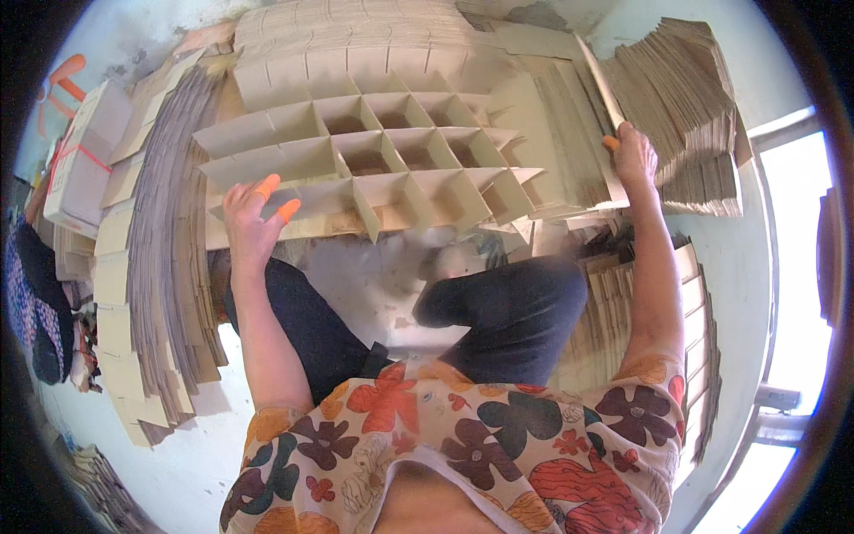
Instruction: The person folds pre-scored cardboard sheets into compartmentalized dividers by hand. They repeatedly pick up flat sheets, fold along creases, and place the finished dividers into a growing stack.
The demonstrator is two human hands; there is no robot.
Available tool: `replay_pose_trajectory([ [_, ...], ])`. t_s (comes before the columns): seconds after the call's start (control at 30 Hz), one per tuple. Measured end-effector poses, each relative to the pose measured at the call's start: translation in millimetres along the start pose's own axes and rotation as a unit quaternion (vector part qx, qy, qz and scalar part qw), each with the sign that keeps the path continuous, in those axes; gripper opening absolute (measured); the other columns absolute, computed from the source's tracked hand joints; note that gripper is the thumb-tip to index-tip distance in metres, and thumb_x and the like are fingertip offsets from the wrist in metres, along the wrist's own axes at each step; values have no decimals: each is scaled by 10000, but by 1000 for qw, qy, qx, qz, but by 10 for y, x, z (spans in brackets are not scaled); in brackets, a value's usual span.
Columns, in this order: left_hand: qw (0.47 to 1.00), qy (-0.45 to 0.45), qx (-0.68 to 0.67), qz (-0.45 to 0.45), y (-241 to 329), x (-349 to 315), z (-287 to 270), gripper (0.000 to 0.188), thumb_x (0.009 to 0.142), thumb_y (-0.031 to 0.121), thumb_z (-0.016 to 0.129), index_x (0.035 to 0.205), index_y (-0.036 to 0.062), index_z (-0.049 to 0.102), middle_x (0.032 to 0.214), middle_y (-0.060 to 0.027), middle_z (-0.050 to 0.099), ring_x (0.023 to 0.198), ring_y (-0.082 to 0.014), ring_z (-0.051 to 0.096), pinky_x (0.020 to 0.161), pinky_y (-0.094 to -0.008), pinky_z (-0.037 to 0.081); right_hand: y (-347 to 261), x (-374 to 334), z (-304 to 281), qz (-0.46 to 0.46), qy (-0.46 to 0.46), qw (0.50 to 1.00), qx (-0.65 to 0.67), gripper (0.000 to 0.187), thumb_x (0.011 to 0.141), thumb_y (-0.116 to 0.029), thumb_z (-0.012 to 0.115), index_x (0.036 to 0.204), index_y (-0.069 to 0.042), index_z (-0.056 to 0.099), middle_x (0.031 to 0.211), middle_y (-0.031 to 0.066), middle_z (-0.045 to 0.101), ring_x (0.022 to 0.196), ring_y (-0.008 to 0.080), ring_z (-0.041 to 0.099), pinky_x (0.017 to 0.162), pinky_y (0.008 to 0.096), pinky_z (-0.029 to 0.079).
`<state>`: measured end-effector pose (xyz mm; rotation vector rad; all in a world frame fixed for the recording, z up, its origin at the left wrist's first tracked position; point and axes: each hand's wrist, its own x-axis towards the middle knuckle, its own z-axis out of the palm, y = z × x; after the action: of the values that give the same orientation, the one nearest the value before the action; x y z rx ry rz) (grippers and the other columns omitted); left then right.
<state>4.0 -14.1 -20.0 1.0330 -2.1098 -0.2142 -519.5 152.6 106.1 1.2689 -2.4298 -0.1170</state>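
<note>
A cardboard divider grid (405,169) of interlocked strips lies before me, with several square cells. My left hand (252,218) is at its near left corner, beside the nearest long strip. Orange covers show on its thumb and a finger, which are spread apart; whether they touch the strip I cannot tell. At the right, my right hand (636,156) is closed around the near end of a cardboard strip (601,82), seen nearly edge-on, above a row of flat cardboard pieces (569,133). Its thumb also has an orange cover.
Slotted cardboard strips (347,36) are stacked beyond the grid. Tall stacks of cardboard stand at the right (685,98) and left (169,222), with more strips (658,311) by my right forearm. A white box (87,160) with a red band sits far left. My knees are below the grid.
</note>
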Motion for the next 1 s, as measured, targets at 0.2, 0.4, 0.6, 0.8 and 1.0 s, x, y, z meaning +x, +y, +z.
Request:
replay_pose_trajectory([
  [0.2, 1000, 14, 12, 6, -59, -26, -26, 418, 613, 197, 800, 984, 55, 669, 939, -77, 679, 926, -256, 581, 946, -432, 358, -552, 134, -509, -46, 177, 983, -2, 250, 862, -130, 577, 1098, -49, 550, 877, 187, 647, 796, 362, 641, 606, 464, 489],
  [0.4, 999, 13, 24, 34, -314, -70, 74, 240, 654, 66, 741, 887, 78, 686, 758, -52, 640, 753, -245, 562, 857, -394, 417, -1961, -190, -1003, -147, 124, 854, 484, 575, 789, -201, 738, 1306, -88, 513, 833, 109, 675, 597, 117, 521, 581, 269, 478],
  [0.6, 998, 36, -17, 48, -289, -35, 112, 175, 648, 14, 724, 806, 74, 676, 692, -54, 614, 685, -234, 540, 820, -378, 418, -3020, -493, -912, -253, 30, 774, 580, 514, 760, -95, 730, 1222, 31, 541, 832, 203, 650, 642, 188, 599, 596, 319, 484],
  [0.8, 998, 39, -18, 43, -315, -60, 102, 169, 651, 3, 713, 801, 67, 667, 700, -53, 606, 715, -230, 555, 841, -374, 412, -3471, -632, -944, -239, -37, 775, 583, 385, 774, -9, 655, 1131, 79, 544, 726, 268, 578, 652, 339, 616, 599, 360, 483],
  [1.0, 999, 15, -17, 30, -309, -33, 96, 161, 666, 2, 713, 803, 75, 667, 724, -57, 607, 750, -230, 563, 882, -377, 407, -3703, -639, -652, -281, 11, 776, 564, 220, 727, 29, 622, 934, 88, 576, 743, 296, 570, 747, 435, 601, 604, 420, 482],
])
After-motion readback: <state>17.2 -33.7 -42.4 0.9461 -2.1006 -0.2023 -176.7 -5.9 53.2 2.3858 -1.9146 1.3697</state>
